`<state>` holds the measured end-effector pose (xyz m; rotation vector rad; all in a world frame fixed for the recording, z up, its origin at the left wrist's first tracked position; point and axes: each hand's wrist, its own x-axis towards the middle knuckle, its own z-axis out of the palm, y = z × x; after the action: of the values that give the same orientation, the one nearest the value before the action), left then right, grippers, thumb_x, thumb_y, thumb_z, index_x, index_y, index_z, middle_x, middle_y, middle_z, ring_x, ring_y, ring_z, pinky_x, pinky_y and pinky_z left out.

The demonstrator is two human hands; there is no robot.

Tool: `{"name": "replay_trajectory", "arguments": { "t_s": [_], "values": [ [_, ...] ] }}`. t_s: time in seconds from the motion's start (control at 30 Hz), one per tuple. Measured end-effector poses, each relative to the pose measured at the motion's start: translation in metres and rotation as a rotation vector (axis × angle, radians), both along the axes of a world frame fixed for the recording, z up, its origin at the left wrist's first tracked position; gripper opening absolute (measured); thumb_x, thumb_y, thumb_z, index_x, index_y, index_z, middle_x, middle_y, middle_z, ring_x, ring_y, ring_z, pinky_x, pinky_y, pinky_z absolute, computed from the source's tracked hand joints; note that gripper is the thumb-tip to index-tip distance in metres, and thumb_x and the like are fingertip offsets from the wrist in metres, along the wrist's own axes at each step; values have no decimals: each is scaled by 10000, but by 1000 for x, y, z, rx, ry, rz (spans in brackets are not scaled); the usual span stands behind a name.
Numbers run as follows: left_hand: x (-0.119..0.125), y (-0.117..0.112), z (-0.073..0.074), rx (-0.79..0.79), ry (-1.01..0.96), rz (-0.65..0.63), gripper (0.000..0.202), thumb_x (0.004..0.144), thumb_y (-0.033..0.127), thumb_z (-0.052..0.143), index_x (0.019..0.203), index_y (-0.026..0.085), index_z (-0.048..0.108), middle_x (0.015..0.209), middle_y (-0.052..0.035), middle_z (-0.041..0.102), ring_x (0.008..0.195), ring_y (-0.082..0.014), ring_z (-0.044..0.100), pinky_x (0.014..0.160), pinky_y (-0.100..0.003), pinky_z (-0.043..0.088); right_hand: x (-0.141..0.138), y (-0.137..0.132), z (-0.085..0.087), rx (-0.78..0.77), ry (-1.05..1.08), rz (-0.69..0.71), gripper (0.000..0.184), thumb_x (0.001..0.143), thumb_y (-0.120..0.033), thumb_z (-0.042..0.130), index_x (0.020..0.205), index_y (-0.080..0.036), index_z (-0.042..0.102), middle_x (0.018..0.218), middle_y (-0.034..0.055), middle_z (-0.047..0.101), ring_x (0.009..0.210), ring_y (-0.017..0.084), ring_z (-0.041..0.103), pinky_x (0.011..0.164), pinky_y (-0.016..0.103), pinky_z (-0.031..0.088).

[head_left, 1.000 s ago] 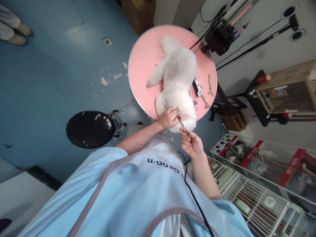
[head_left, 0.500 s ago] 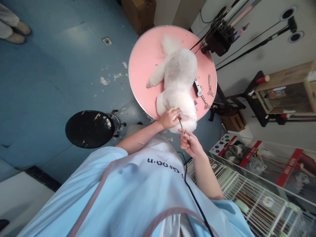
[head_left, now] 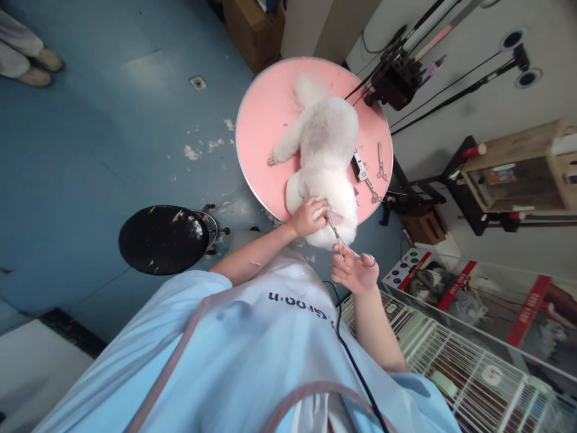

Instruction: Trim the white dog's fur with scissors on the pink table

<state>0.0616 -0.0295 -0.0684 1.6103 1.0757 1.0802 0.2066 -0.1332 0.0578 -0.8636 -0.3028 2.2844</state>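
A white fluffy dog [head_left: 331, 141] stands on a round pink table [head_left: 256, 120], its head at the table's near edge. My left hand [head_left: 309, 218] is closed on the dog's head, fingers sunk in the fur beside a bare pink patch. Scissors [head_left: 339, 234] are in my right hand [head_left: 356, 273], thumb and fingers in spread handle rings. Their blades point at the pink patch, close to my left fingertips; the very tips are hard to make out. Right of the dog lie a black-and-white tool [head_left: 360, 166], a second pair of scissors [head_left: 374, 193] and a third [head_left: 381, 161].
A black round stool [head_left: 162, 239] stands on the left, with fur clippings [head_left: 192, 153] on the blue floor. Black stand arms [head_left: 396, 81] reach over the table's far right. Wire cages [head_left: 455, 355] and a clear case [head_left: 451, 288] are at right. Another person's shoes [head_left: 40, 69] show top left.
My right hand has spread the scissor handles apart and turned more palm-up. The left hand stays on the dog's head. The view has shifted slightly.
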Motion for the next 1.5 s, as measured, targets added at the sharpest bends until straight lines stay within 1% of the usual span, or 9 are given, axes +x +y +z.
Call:
{"name": "replay_trajectory", "arguments": {
  "t_s": [0.1, 0.2, 0.37, 0.5, 0.73, 0.97, 1.1, 1.23, 1.5],
  "values": [
    [-9, -7, 14, -76, -112, 35, 364, 787, 214, 536, 1135, 127, 600, 1099, -111, 559, 1061, -181, 562, 969, -327, 455, 2, 0, -8, 30, 108, 18, 528, 679, -569, 570, 1061, -215, 485, 593, -91, 329, 396, 43, 192, 445, 205, 229],
    [-26, -24, 43, -73, -213, 157, 277, 839, 284, 523, 1051, 154, 644, 1076, -95, 548, 1057, -166, 546, 963, -322, 448, -1, -1, -11, 86, 181, 58, 541, 665, -591, 568, 1056, -227, 479, 585, -92, 339, 376, 42, 202, 439, 199, 242],
    [-51, -50, 93, -167, -471, -146, 229, 767, 380, 650, 802, 156, 682, 812, -47, 605, 759, -129, 586, 712, -273, 500, -13, -2, -7, 233, 226, 158, 568, 663, -545, 603, 1080, -171, 507, 618, -52, 409, 429, 61, 279, 455, 207, 261],
    [-61, -54, 113, -287, -580, -149, 265, 734, 408, 681, 693, 147, 661, 735, -34, 587, 677, -106, 566, 626, -245, 471, -18, -5, -3, 286, 169, 191, 630, 636, -509, 653, 1110, -116, 522, 657, -19, 455, 494, 74, 324, 485, 216, 263],
    [-72, -60, 130, -208, -607, -117, 277, 748, 444, 656, 684, 175, 638, 684, -14, 542, 628, -96, 527, 583, -243, 449, -26, -13, 9, 358, 81, 219, 644, 600, -508, 678, 1101, -125, 547, 660, -13, 466, 506, 77, 323, 479, 217, 232],
    [-98, -62, 140, -163, -574, 124, 323, 867, 444, 487, 691, 180, 547, 614, 6, 495, 591, -99, 479, 584, -244, 426, -30, -27, 19, 424, 74, 271, 674, 583, -526, 699, 1096, -122, 534, 693, 3, 472, 530, 73, 307, 471, 206, 208],
    [-111, -67, 156, -82, -413, -34, 225, 871, 368, 504, 778, 197, 617, 686, -14, 585, 659, -114, 546, 627, -255, 460, -35, -31, 20, 453, 136, 238, 662, 599, -539, 683, 1083, -114, 531, 673, -4, 460, 524, 78, 317, 468, 207, 221],
    [-112, -74, 163, -60, -390, -199, 178, 813, 351, 587, 793, 186, 653, 758, -45, 636, 713, -131, 581, 649, -264, 483, -41, -34, 21, 490, 148, 238, 652, 619, -530, 676, 1100, -116, 526, 689, 2, 466, 534, 80, 330, 476, 206, 231],
    [-113, -81, 166, -338, -459, -322, 254, 711, 375, 690, 767, 127, 689, 720, -68, 660, 642, -126, 601, 565, -219, 479, -40, -52, 26, 584, -67, 252, 746, 592, -594, 699, 1153, -141, 509, 758, 8, 475, 594, 89, 352, 531, 216, 272]
  ]
}}
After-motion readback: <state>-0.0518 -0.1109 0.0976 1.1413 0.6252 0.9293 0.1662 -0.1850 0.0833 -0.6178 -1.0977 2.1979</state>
